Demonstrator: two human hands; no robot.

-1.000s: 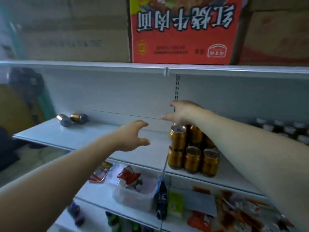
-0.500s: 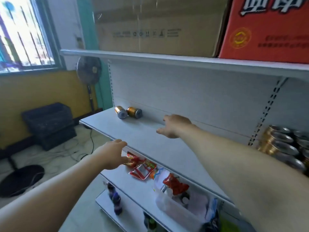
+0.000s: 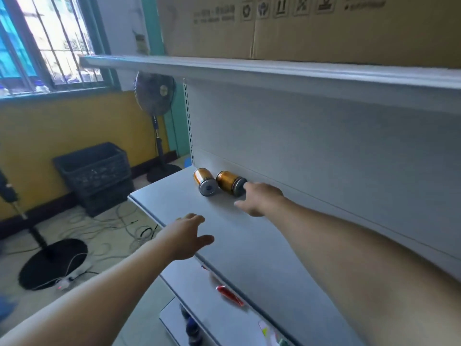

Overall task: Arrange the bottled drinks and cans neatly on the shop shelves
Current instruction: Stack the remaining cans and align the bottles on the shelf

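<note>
Since the nearer can (image 3: 229,181) and its twin (image 3: 202,181) are both lying on their sides at the back of the shelf (image 3: 249,245), I'd be gripping the body and standing it upright, not poking the rolling end. Right hand (image 3: 259,198) is hovering open at that end, and left hand (image 3: 187,236) is floating open and empty over the front edge. Whether the fingertips are actually touching is looking too blurry to call.

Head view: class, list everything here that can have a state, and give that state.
Left can: lying on its side on the shelf, untouched.
Right can: lying on its side, a fingertip at its end.
Right hand: open, fingers stretched toward the right can.
Left hand: open, holding nothing.
Floor fan: standing upright.
</note>
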